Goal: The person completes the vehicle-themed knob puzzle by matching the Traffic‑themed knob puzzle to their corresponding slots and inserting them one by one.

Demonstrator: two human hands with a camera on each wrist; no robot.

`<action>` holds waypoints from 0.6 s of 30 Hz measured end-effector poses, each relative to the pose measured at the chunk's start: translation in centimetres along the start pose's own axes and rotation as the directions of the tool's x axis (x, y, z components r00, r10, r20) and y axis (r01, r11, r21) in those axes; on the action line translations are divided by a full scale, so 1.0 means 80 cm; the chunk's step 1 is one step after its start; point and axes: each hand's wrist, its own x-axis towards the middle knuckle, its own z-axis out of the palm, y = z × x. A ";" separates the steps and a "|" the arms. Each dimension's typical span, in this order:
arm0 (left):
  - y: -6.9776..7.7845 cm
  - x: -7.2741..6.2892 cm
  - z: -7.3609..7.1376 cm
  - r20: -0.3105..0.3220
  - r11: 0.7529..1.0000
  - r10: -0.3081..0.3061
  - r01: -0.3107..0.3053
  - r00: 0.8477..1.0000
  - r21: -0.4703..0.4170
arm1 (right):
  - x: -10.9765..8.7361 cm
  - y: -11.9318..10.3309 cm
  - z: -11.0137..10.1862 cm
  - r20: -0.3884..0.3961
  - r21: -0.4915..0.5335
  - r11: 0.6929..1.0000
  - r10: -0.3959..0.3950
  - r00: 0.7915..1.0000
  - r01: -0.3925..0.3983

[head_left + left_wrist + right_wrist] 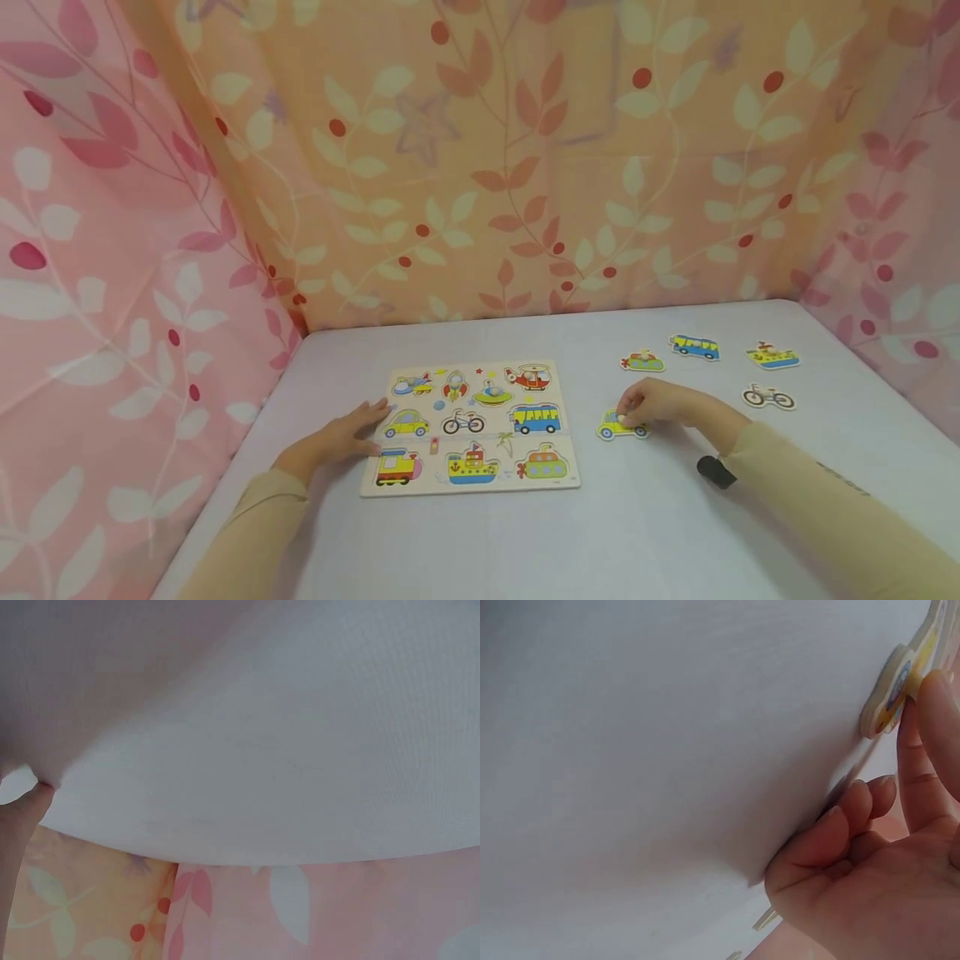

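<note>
My right hand (660, 403) pinches the small knob of a yellow car puzzle piece (609, 430) to the right of the board. In the right wrist view the thumb and a finger meet on that knob, the other fingers curled. My left hand (337, 435) rests at the left edge of a wooden puzzle board (468, 492), fingers loosely spread; only part of it shows in the left wrist view. Knobbed plane (412, 385), rocket (454, 389), flying saucer (492, 394) and helicopter (529, 379) pieces sit in the board's top row. Below them are pictures of other vehicles, including a matching car (407, 424).
Loose submarine (642, 361), bus (694, 347), ship (773, 357) and bicycle (768, 397) pieces lie at the back right of the white table (525, 550). A black object (716, 472) lies by the right sleeve. Flowered curtains (510, 167) surround the table's back and sides.
</note>
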 end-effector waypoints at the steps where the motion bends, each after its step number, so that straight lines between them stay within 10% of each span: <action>1: 0.000 0.000 0.000 0.000 1.000 -0.002 0.002 1.000 -0.002 | 0.000 0.000 0.000 0.001 -0.005 1.000 0.004 1.000 -0.004; 18: 0.008 -0.004 0.000 0.012 0.999 -0.039 0.039 0.999 -0.018 | 0.000 -0.008 0.000 0.003 0.004 0.998 0.058 0.998 -0.059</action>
